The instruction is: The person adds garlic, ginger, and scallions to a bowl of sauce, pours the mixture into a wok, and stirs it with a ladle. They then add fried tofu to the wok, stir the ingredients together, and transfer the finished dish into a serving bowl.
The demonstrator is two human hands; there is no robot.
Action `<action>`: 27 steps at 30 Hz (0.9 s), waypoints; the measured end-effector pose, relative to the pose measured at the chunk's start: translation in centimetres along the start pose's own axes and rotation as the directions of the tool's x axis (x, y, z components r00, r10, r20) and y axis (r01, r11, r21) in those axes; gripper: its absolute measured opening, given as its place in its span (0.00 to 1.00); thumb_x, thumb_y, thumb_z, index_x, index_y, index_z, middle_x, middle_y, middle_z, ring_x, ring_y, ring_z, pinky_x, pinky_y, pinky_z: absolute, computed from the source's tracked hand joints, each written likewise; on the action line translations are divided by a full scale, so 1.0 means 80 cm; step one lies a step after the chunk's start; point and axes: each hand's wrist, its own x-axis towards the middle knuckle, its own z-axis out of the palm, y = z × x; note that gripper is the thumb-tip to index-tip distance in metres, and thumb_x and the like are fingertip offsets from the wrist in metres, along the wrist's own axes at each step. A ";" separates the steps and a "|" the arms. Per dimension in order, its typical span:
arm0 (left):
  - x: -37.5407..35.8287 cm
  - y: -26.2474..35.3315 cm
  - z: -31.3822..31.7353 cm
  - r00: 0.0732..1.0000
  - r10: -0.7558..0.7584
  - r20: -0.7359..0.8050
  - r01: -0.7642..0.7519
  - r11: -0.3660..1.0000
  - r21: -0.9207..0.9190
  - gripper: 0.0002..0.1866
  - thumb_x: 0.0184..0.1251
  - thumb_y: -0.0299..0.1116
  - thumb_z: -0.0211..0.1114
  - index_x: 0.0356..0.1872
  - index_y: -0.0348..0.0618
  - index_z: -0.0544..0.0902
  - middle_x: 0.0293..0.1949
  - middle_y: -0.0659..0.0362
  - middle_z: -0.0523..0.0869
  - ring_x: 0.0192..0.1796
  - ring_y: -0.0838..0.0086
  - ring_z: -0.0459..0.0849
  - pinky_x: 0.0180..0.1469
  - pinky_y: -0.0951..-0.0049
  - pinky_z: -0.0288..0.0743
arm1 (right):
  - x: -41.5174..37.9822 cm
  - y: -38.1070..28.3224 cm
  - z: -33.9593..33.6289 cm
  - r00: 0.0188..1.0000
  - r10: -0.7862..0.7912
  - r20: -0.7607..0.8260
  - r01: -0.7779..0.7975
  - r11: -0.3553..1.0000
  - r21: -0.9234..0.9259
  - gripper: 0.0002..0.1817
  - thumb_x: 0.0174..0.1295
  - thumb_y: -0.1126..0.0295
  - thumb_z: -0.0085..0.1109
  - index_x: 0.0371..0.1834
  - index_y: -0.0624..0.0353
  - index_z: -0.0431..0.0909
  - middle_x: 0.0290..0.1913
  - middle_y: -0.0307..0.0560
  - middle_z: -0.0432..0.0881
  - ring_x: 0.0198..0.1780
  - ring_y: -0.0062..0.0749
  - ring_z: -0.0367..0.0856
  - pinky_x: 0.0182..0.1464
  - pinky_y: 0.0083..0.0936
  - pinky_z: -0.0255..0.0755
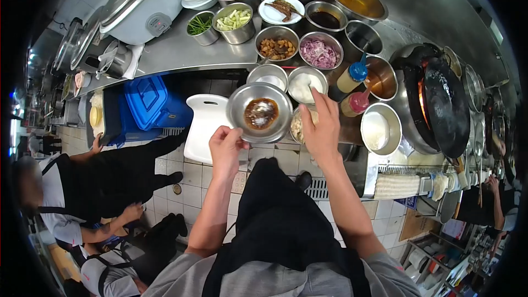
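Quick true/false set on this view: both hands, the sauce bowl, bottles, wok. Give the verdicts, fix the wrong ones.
1. The left hand holds the sauce bowl at its rim. True.
2. The right hand grips the blue-capped bottle. False: its fingers are at the white powder.
3. The sauce bowl is filled to the brim. False: brown sauce with white powder on it covers only part of the base.
4. Flames show beside the wok. True.
5. The chopped red onion is on the floor. False: the onion is in a metal bowl.
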 end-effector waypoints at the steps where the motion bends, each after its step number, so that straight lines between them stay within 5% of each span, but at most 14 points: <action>1: -0.004 0.004 -0.007 0.999 0.007 -0.046 -0.007 1.000 -0.007 0.10 0.61 0.23 0.65 0.24 0.44 0.72 0.21 0.62 0.74 0.22 0.78 0.72 0.27 0.74 0.73 | 0.007 0.000 0.016 0.995 0.084 0.048 -0.086 0.996 0.039 0.25 0.63 0.66 0.62 0.62 0.67 0.73 0.52 0.60 0.79 0.53 0.53 0.77 0.56 0.39 0.72; 3: -0.001 0.010 -0.033 0.995 0.022 -0.100 -0.023 1.000 -0.009 0.10 0.62 0.23 0.64 0.24 0.44 0.72 0.20 0.63 0.73 0.21 0.79 0.72 0.27 0.74 0.73 | 0.030 -0.002 0.050 0.987 0.123 0.105 -0.129 0.991 0.047 0.25 0.62 0.67 0.63 0.62 0.63 0.74 0.44 0.54 0.82 0.44 0.45 0.81 0.47 0.37 0.75; 10: 0.060 0.054 -0.077 0.988 0.093 -0.120 -0.094 0.996 -0.003 0.12 0.61 0.21 0.63 0.23 0.44 0.70 0.21 0.61 0.76 0.17 0.79 0.73 0.25 0.76 0.75 | 0.127 -0.023 0.181 0.902 0.240 0.358 -0.228 0.971 -0.076 0.25 0.64 0.64 0.60 0.61 0.66 0.73 0.44 0.64 0.82 0.45 0.58 0.82 0.46 0.47 0.75; 14: 0.103 0.061 -0.090 0.994 0.069 -0.085 -0.069 0.998 0.009 0.11 0.64 0.22 0.62 0.23 0.44 0.71 0.21 0.64 0.75 0.19 0.81 0.72 0.25 0.77 0.74 | 0.141 -0.017 0.225 0.922 0.313 0.228 -0.341 0.935 0.095 0.17 0.65 0.65 0.60 0.49 0.69 0.78 0.36 0.62 0.84 0.39 0.53 0.85 0.42 0.44 0.76; 16: 0.120 0.064 -0.089 0.995 0.046 -0.085 -0.046 0.999 0.008 0.11 0.63 0.22 0.62 0.24 0.44 0.71 0.21 0.64 0.75 0.20 0.81 0.72 0.25 0.77 0.74 | 0.145 -0.011 0.230 0.945 0.322 -0.060 -0.292 0.911 0.291 0.13 0.65 0.68 0.59 0.41 0.70 0.80 0.31 0.59 0.84 0.33 0.48 0.84 0.37 0.37 0.76; 20: 0.151 0.061 -0.088 0.999 0.004 -0.054 -0.004 1.000 0.002 0.12 0.61 0.21 0.63 0.24 0.45 0.69 0.22 0.61 0.76 0.18 0.78 0.75 0.24 0.76 0.75 | 0.162 -0.003 0.205 0.775 0.555 -0.301 -0.443 0.818 0.367 0.12 0.65 0.69 0.59 0.38 0.71 0.80 0.28 0.56 0.84 0.28 0.42 0.83 0.33 0.33 0.74; 22: 0.161 0.061 -0.086 0.999 -0.016 -0.029 0.016 1.000 -0.001 0.12 0.61 0.21 0.63 0.24 0.45 0.69 0.22 0.61 0.76 0.18 0.78 0.75 0.24 0.76 0.75 | 0.171 0.020 0.200 0.747 0.591 -0.305 -0.512 0.804 0.302 0.12 0.66 0.69 0.58 0.40 0.70 0.80 0.31 0.59 0.84 0.32 0.47 0.84 0.37 0.35 0.75; 27: 0.184 0.059 -0.077 0.999 -0.038 0.021 0.038 0.999 -0.013 0.12 0.61 0.20 0.63 0.24 0.45 0.69 0.22 0.61 0.76 0.18 0.78 0.74 0.24 0.76 0.74 | 0.179 0.048 0.196 0.850 0.452 -0.271 -0.418 0.891 0.175 0.12 0.68 0.70 0.54 0.41 0.71 0.80 0.36 0.64 0.84 0.40 0.54 0.83 0.47 0.41 0.74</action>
